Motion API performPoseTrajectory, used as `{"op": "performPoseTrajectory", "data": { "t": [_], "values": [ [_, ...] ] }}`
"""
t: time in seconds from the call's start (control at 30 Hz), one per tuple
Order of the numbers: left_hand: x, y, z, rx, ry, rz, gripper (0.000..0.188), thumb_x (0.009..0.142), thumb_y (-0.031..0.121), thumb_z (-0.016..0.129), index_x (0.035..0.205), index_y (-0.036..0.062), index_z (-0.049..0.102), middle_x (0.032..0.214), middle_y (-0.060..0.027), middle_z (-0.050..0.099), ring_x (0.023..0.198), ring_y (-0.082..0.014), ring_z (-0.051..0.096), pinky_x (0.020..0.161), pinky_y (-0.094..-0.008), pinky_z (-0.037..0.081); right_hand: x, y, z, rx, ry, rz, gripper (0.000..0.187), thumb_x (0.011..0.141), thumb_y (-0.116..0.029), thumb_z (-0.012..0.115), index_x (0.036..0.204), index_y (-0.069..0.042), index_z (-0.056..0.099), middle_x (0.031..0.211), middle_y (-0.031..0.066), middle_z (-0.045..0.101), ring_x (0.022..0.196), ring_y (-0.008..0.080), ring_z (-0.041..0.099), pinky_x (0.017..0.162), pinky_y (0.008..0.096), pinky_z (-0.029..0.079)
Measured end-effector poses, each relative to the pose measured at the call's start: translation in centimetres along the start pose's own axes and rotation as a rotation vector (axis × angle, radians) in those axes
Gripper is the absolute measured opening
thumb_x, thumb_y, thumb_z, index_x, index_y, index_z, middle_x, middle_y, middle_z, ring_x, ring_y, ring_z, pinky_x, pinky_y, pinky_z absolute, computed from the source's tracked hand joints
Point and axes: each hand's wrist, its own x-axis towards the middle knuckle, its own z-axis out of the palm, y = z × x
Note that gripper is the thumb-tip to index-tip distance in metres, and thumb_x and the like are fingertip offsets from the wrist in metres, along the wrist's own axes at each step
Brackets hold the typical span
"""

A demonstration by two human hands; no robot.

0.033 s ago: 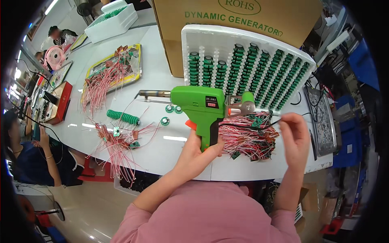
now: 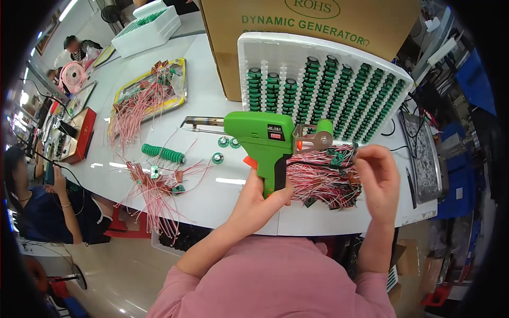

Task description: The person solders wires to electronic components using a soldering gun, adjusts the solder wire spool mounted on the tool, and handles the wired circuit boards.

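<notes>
My left hand is wrapped round the handle of a green soldering gun, held above the white table with its metal tip pointing left. An orange trigger shows in front of the grip, and a solder reel sits on a metal bracket at the gun's rear. To the right, my right hand has its fingers curled together on the gun's black cord, though the fingertips partly hide it. Under the gun and cord lies a heap of red and white wires with small circuit boards.
Behind stands a white foam tray with rows of green round parts, against a cardboard box. At left are a stack of green discs, wired boards and a yellow-rimmed tray. A co-worker sits at far left.
My right hand has shifted a little left, toward the gun, and its fingers are more curled. The gun and my left hand have hardly moved.
</notes>
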Motion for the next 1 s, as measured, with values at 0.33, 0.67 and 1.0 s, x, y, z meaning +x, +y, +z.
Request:
{"op": "performPoseTrajectory", "data": {
  "t": [0.33,0.67,1.0],
  "values": [
    [-0.7,2.8,0.4,-0.223,-0.044,-0.03,0.049,0.077,0.005,0.051,0.12,0.0017,0.029,0.076,-0.0061,0.047,0.063,-0.0127,0.049,0.057,-0.0242,0.042,2.5,-2.5,6.0,0.271,-0.153,-0.196,0.018,0.076,-0.003,0.06,0.094,-0.002,0.054,0.086,0.0035,0.059,0.073,0.0094,0.055,0.067,0.0226,0.043],
    [-1.2,4.3,1.7,-0.292,-0.044,0.025,0.053,0.076,0.011,0.051,0.124,0.0016,0.032,0.064,-0.0031,0.043,0.052,-0.0121,0.042,0.053,-0.0271,0.034,3.1,-4.7,6.8,0.259,-0.143,-0.283,0.017,0.077,-0.006,0.061,0.093,-0.003,0.057,0.08,0.0036,0.061,0.071,0.0106,0.057,0.066,0.0242,0.043],
    [-2.2,5.4,2.6,-0.312,-0.045,0.053,0.053,0.076,0.013,0.051,0.125,0.0029,0.032,0.063,-0.0025,0.042,0.051,-0.0117,0.041,0.052,-0.0265,0.032,3.6,-5.3,6.8,0.38,-0.121,-0.304,0.025,0.079,-0.01,0.061,0.102,-0.004,0.051,0.082,0.0018,0.058,0.071,0.0089,0.055,0.062,0.023,0.043]
  ]
}}
